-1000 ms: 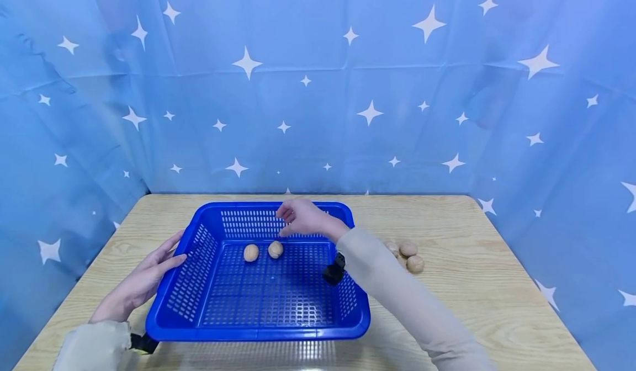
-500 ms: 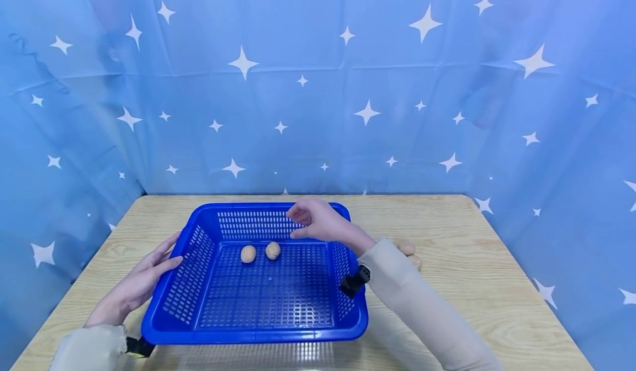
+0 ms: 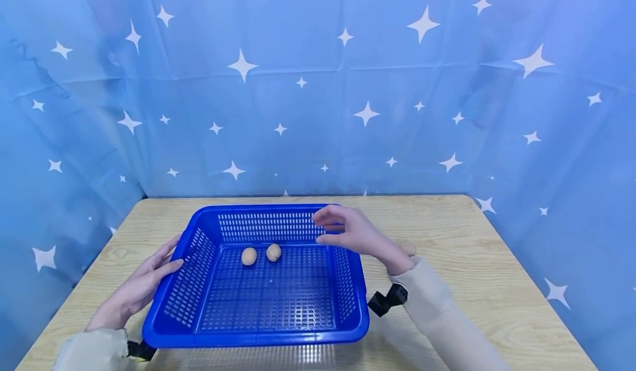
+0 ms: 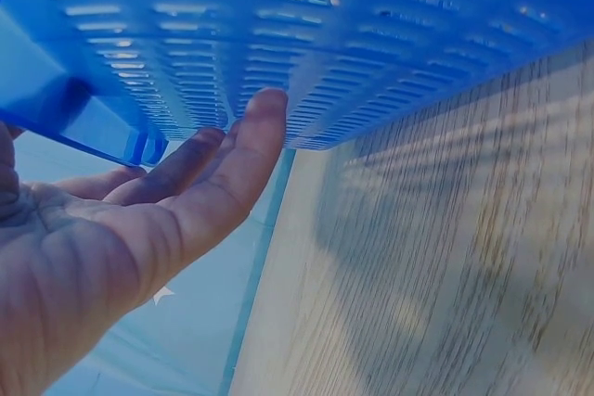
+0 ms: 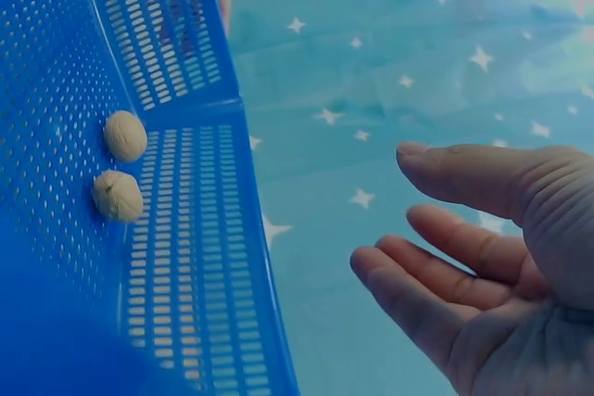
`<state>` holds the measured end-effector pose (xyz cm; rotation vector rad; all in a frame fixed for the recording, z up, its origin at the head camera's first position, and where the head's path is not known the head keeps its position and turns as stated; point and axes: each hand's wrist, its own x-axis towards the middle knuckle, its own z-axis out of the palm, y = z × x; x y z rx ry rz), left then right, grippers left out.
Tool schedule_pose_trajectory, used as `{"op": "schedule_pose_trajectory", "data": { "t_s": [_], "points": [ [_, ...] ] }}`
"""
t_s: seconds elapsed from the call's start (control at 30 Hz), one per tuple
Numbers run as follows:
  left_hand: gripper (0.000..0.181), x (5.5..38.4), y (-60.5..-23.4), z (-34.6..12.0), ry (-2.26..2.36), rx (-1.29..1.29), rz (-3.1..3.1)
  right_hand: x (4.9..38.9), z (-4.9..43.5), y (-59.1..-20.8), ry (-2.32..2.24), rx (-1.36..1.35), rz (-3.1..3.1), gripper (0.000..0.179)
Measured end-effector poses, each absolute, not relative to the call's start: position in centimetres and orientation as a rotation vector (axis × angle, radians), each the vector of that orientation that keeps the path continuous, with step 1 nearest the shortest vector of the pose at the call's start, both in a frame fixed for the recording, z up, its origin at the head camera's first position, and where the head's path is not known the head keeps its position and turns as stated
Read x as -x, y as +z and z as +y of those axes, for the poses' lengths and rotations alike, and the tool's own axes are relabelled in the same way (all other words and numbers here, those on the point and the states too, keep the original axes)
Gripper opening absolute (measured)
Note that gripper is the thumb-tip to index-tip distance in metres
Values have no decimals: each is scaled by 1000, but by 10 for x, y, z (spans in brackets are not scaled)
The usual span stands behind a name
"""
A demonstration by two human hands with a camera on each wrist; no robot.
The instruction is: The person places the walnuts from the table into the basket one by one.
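A blue plastic basket [image 3: 255, 338] with slotted walls fills the left and middle of the table in the head view. My left hand [image 3: 141, 282] grips its left rim, thumb over the top; the left wrist view shows the fingers [image 4: 251, 150] against the outside wall. Two walnuts, a left one [image 3: 249, 256] and a right one [image 3: 274, 252], lie on the basket floor near the back wall. Above the basket's back right corner is my right hand [image 3: 355, 232], with fingers loosely bent and nothing held, as the right wrist view also shows.
On the table [image 3: 477, 282], right of the basket, a walnut [image 3: 408, 248] shows partly behind the right wrist. Blue curtains [image 3: 318, 95] with white stars stand behind and beside the table. A black camera [image 3: 387, 299] is strapped at the right wrist.
My right hand has moved right, from over the basket's middle to its right rim. The arm now covers most of the walnuts on the table. The left hand keeps its hold.
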<state>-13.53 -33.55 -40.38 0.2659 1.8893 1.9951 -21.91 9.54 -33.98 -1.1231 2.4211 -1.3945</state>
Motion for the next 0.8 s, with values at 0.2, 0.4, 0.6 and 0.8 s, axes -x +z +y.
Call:
{"op": "schedule_pose_trajectory", "data": {
  "t_s": [0.2,0.4,0.6,0.8],
  "points": [
    [66,136,-405,-337,1999,-278,1878,213,120,-345,-1517,956,2396,35],
    [65,136,-406,-337,1998,-273,1879,205,143,-353,-1595,844,2418,35],
    [66,137,-407,-338,2002,-267,1872,202,167,-363,-1615,745,2460,36],
    [65,137,-407,-339,1998,-263,1878,200,189,-375,-1667,691,2470,35]
  ]
}}
